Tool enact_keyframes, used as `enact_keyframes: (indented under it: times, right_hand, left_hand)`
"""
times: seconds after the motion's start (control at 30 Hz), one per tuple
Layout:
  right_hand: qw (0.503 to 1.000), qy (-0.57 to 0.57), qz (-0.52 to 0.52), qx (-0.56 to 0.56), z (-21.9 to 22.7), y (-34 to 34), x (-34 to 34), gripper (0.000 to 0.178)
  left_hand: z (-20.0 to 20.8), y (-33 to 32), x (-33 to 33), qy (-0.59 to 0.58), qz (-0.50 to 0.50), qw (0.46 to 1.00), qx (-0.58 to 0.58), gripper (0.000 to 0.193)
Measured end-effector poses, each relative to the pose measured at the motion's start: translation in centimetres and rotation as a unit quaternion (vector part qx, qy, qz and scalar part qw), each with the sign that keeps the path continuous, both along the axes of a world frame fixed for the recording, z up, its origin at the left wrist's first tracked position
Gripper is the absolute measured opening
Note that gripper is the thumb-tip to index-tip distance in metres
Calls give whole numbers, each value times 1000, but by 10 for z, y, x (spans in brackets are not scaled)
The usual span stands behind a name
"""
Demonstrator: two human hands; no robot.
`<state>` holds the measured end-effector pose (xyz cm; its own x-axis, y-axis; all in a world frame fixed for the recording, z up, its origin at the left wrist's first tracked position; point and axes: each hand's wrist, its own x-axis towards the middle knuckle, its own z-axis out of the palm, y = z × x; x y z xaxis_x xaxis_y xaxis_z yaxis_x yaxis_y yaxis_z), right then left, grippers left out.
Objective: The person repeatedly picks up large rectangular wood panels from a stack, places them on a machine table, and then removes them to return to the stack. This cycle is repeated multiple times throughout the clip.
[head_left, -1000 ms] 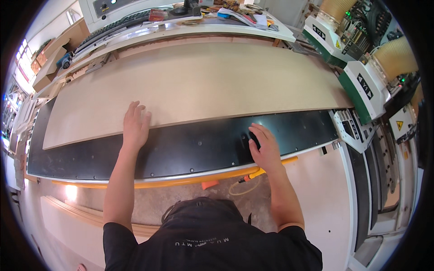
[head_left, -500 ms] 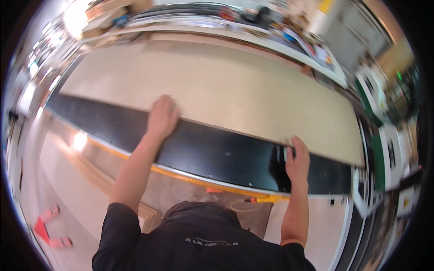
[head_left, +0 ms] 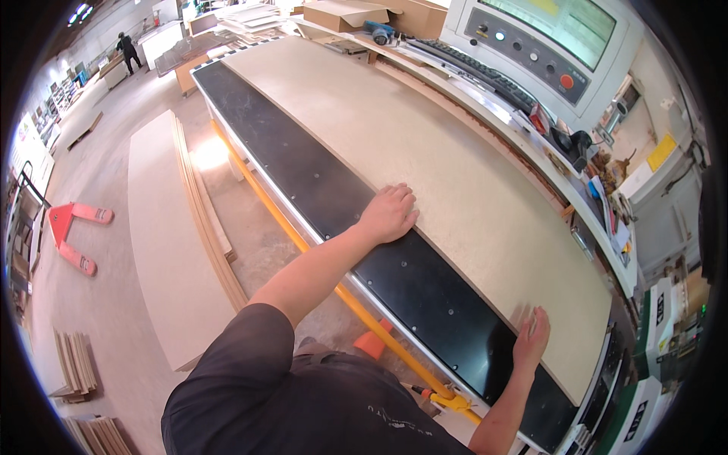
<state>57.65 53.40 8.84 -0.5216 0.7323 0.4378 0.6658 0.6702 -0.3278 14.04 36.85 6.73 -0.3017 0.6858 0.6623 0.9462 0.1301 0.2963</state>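
Observation:
A long beige wood panel (head_left: 485, 220) lies flat on a black machine table (head_left: 334, 186). Along the near edge of the panel rests my left hand (head_left: 390, 212), its fingers slightly apart and lying over the top surface. Farther right on the same edge, my right hand (head_left: 532, 337) touches the panel with its fingers stretched out and somewhat apart. Neither hand wraps around anything. The undersides of both hands are hidden.
A yellow rail (head_left: 334, 280) runs along the near side of the table. Stacked boards (head_left: 174, 243) stand on the left, with a red pallet jack (head_left: 67, 227) beyond. A control console (head_left: 531, 53) and keyboard (head_left: 474, 68) are behind. A distant person (head_left: 129, 53) stands far left.
My view has swung left, bringing the console and floor stacks into sight. Both hands remain at the panel's near edge.

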Motion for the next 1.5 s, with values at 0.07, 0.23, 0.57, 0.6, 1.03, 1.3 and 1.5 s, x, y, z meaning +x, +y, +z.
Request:
enact_keyframes:
  times: [0.07,0.23,0.57,0.6,1.03,1.3,1.5]
  right_hand:
    - [1000,-9,-1,9,-3,4,0,36]
    - [998,-38,-45,31,-5,13,-4,37]
    - [971,-211,-103,-31,-1,7,-13,55]
    - [971,-211,-104,-41,1,2,-13,56]
    - [969,-217,-113,-37,7,-113,16,66]
    - [973,-224,-41,-38,24,-215,27,77]
    - [953,-299,40,27,16,-280,-51,82]
  left_hand:
    - [-3,0,0,8,1,1000,6,28]
    - [9,10,-18,-8,7,994,-105,33]
    - [30,43,-79,-37,150,922,-356,71]
    - [28,38,-78,-35,137,924,-355,72]
    - [21,-89,-51,-3,66,947,-315,68]
    - [3,-180,-35,-2,18,979,-203,63]
    - [-14,-246,-22,-7,-5,999,-41,45]
